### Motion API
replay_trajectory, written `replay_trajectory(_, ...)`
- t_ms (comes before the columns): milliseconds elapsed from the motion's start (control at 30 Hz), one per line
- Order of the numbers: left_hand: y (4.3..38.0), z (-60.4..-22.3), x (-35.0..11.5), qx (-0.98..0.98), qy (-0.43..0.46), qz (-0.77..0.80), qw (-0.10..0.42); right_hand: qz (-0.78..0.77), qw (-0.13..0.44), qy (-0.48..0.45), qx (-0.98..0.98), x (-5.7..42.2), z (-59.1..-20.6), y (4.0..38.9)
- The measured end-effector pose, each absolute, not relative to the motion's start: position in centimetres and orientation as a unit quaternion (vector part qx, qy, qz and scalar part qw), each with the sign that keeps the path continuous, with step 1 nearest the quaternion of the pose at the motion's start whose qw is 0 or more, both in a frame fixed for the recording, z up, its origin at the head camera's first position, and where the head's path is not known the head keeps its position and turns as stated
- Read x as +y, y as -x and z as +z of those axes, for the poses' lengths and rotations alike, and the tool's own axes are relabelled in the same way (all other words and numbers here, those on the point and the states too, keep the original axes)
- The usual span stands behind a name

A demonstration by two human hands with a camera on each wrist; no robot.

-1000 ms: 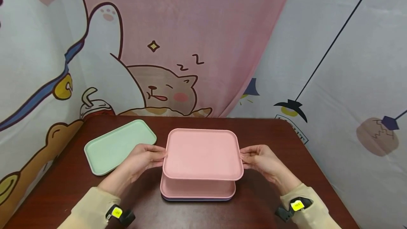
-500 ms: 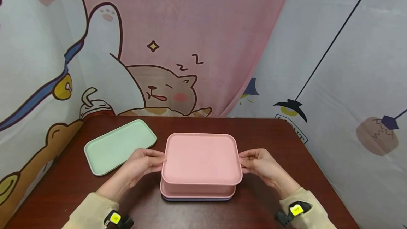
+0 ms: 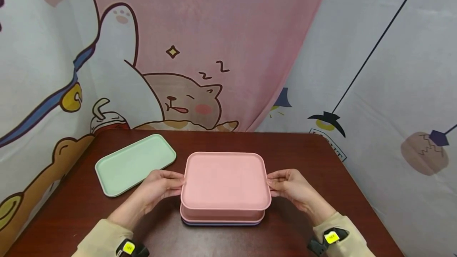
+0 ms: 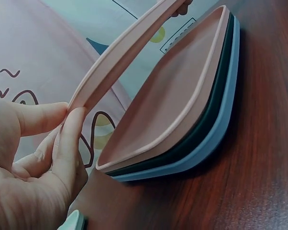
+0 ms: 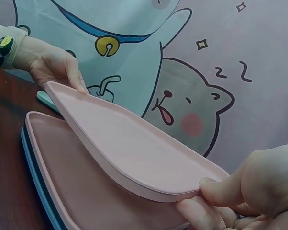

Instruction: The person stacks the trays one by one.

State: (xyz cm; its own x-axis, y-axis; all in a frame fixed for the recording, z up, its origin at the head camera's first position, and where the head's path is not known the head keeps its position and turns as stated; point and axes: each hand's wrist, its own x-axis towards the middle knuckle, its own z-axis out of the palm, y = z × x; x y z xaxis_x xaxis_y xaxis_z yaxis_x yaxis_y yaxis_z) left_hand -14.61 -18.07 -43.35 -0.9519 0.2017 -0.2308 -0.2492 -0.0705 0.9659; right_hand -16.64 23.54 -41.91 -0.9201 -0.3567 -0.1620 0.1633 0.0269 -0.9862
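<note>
A pink rectangular tray [image 3: 225, 181] is held level above a stack of trays in the head view. My left hand [image 3: 157, 187] pinches its left edge between thumb and fingers. The right edge is pinched the same way by my right hand [image 3: 294, 189]. Topmost in the stack is another pink tray [image 4: 168, 96]. Beneath it come a dark green tray [image 4: 213, 103] and a blue tray [image 4: 225, 105], seen best in the left wrist view. A gap separates the held tray from the stack in both wrist views.
A mint green tray [image 3: 135, 165] lies slanted at the left on the dark brown wooden table [image 3: 292, 146]. Behind the table hangs a cloth [image 3: 250, 50] printed with cartoon animals. Both wrists carry black straps with a yellow-lit device.
Both hands have lowered the held pink tray toward the stack, so less of the pink tray below shows. The mint green tray has stayed in place.
</note>
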Motion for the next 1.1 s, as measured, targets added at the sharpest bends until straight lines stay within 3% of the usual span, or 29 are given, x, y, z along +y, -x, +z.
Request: replay_trajectory(1100,13.8,-45.7,-18.4,0.657,0.023,0.735,0.164,-0.704,0.204,0.059,0.678,23.5,-44.1,15.9)
